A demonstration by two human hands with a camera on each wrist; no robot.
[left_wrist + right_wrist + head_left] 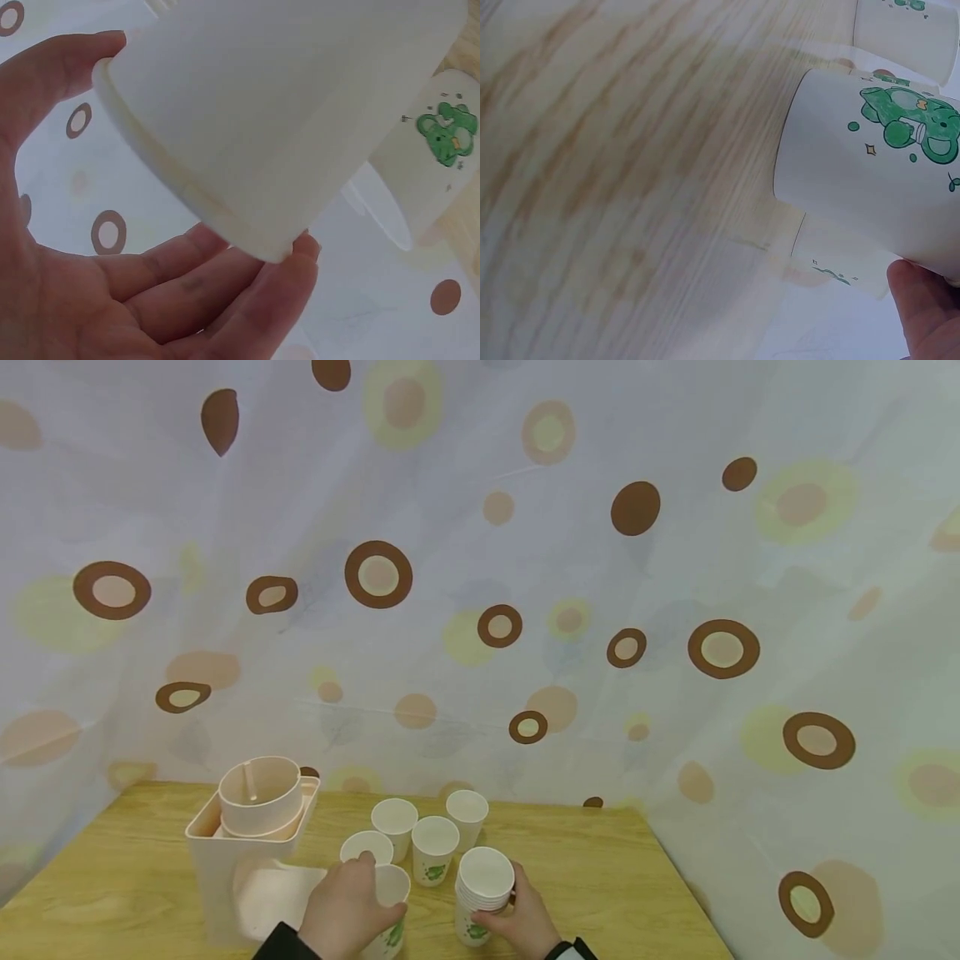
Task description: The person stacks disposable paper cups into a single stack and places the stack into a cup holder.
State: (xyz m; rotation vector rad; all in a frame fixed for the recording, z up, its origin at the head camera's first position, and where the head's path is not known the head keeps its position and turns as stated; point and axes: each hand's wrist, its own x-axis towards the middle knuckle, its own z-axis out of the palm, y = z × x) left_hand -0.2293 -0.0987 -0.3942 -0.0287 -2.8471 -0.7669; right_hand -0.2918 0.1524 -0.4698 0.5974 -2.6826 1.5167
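My left hand (pixel 347 906) grips a white paper cup (pixel 386 939) near the front of the group, thumb and fingers at its rim. In the left wrist view this cup (pixel 277 112) is tilted by the camera angle and spans the hand's grasp. A short stack of nested paper cups (pixel 480 893) stands to the right, held from its right side by my right hand (pixel 528 920). The right wrist view shows the stack's lowest cup (pixel 855 165) with a green bear print and my thumb below. Several upright single cups, one of them a paper cup (pixel 432 856), stand just behind.
At the left of the wooden table (pixel 600 877) stands a pale pink container (pixel 213 885) with a round cup-like part (pixel 258 806) on top. Behind the table hangs a white sheet (pixel 450 677) with brown circles.
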